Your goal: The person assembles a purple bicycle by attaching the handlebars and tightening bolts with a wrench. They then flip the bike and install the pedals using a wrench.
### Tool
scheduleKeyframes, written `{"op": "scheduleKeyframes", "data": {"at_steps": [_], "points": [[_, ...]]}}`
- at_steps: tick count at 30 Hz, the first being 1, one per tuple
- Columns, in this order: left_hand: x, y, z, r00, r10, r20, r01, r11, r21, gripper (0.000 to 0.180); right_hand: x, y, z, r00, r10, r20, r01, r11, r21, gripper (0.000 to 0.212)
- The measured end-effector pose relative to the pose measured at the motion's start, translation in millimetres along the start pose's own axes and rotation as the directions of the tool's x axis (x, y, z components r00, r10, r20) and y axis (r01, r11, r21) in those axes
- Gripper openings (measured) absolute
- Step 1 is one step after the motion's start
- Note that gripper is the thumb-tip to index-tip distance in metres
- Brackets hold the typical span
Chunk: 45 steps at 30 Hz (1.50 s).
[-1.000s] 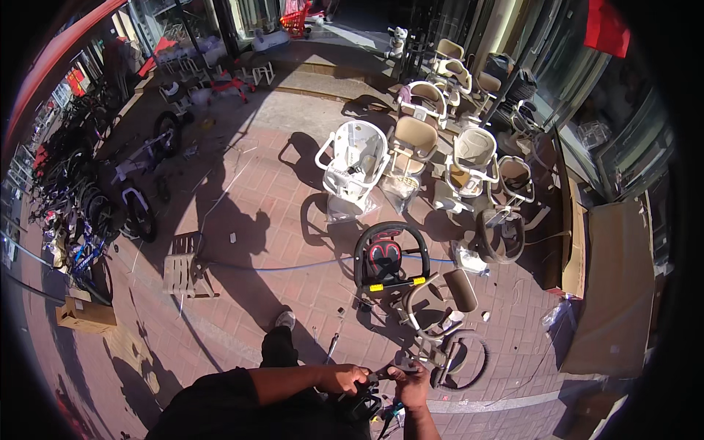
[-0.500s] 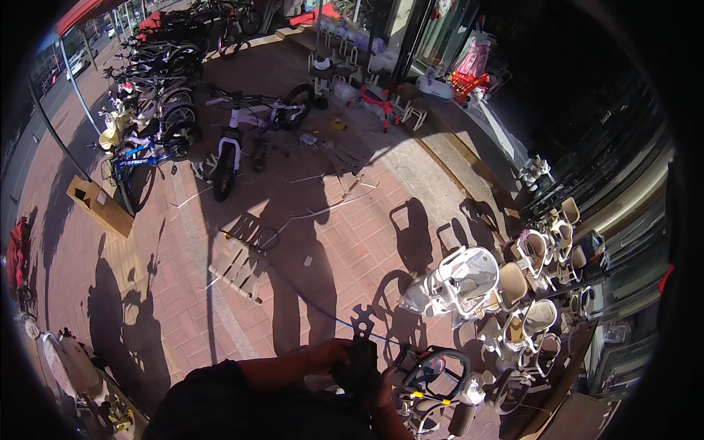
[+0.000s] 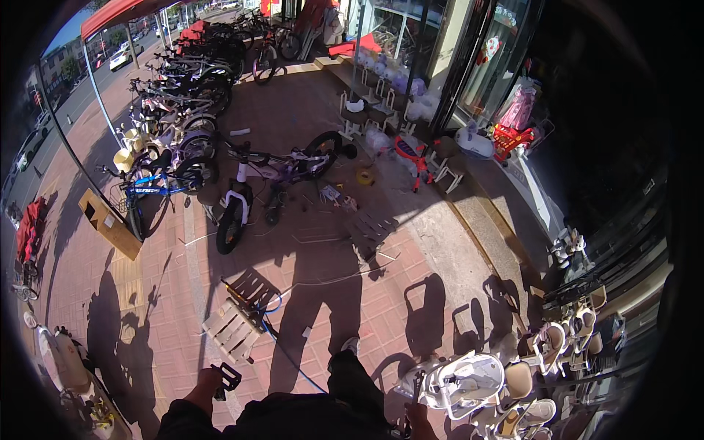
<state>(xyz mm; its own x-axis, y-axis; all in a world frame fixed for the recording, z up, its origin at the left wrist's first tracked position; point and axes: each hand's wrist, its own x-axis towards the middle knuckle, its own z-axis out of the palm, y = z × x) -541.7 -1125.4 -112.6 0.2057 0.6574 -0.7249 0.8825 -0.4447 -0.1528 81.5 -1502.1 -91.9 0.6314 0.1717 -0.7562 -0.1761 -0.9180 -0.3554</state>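
At the lower left, my left hand [image 3: 208,383] is closed on a black bicycle pedal [image 3: 230,377], held above the paving. Low on the right, my right hand [image 3: 419,419] grips a slim metal spanner [image 3: 418,384] that points away from me; its lower end is hidden by the fingers. A small slatted stool [image 3: 233,331] stands ahead between the hands, with a blue hose [image 3: 287,356] running past it. Further off, a white and purple bicycle [image 3: 282,167] rests on the paving, with small parts and packaging scattered beside it.
Parked bicycles [image 3: 192,99] line the left, near a cardboard box [image 3: 110,224]. White child seats [image 3: 463,385] crowd the right, close to my right hand. A stone step [image 3: 469,194] runs along the shopfront. Another slatted piece [image 3: 369,231] lies near the bicycle.
My hands, together half a second ago around the pedal and spanner, have moved apart, pedal left and spanner right. The view has tilted up, and a foot of mine now shows stepping forward.
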Motion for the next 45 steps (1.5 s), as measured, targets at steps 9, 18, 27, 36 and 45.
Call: {"op": "scheduleKeyframes", "data": {"at_steps": [9, 18, 27, 36, 45], "points": [[-22, 59, -124, 0.595, -0.652, 0.470, 0.317, -0.347, -0.882, 0.013, 106, -224, -61, 0.983, 0.062, 0.175, -0.061, 0.998, -0.007, 0.038], [214, 154, -393, 0.898, -0.429, -0.098, -0.085, 0.048, -0.995, 0.031, 148, -570, -18, 0.861, -0.346, 0.373, 0.460, 0.843, -0.280, 0.027], [408, 264, -694, 0.814, 0.404, -0.416, -0.534, 0.239, -0.811, 0.034, 149, -853, 33, 0.719, -0.583, 0.377, 0.635, 0.772, -0.016, 0.038], [468, 286, -740, 0.726, 0.632, -0.270, 0.217, -0.583, -0.783, 0.041, 123, -1028, 61, 0.720, -0.353, 0.598, 0.512, 0.851, -0.115, 0.038], [498, 272, -794, 0.717, 0.061, -0.695, -0.676, -0.184, -0.713, 0.055, 169, -1128, 90, 0.396, -0.357, 0.846, 0.600, 0.798, 0.056, 0.029]]}}
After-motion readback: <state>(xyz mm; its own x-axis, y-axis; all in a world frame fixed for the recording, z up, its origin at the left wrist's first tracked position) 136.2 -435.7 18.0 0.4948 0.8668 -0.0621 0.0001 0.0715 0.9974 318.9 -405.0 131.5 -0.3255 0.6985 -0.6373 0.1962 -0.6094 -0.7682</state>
